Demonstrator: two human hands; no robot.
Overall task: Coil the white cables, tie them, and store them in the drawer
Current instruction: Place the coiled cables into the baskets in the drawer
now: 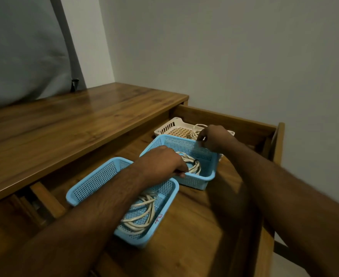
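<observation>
Your left hand (162, 159) gripped the coiled white cable (193, 164) inside the middle blue basket (209, 172) in the open drawer (226, 118); your right hand (214, 137) pinched another cable (195, 130) over the white basket (170, 124). Letting go carelessly could have let the coils spring loose

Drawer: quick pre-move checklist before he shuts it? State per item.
1. Drawer open: ok.
2. Near blue basket holds a coiled cable: ok.
3. Middle blue basket holds a coil: ok; tie cannot tell.
4. White basket holds cable: ok; coiled and tied cannot tell.
5. Left hand clear of the drawer: not ok, it is in the middle basket.
6. Right hand clear: not ok, it is at the white basket's cable.
</observation>
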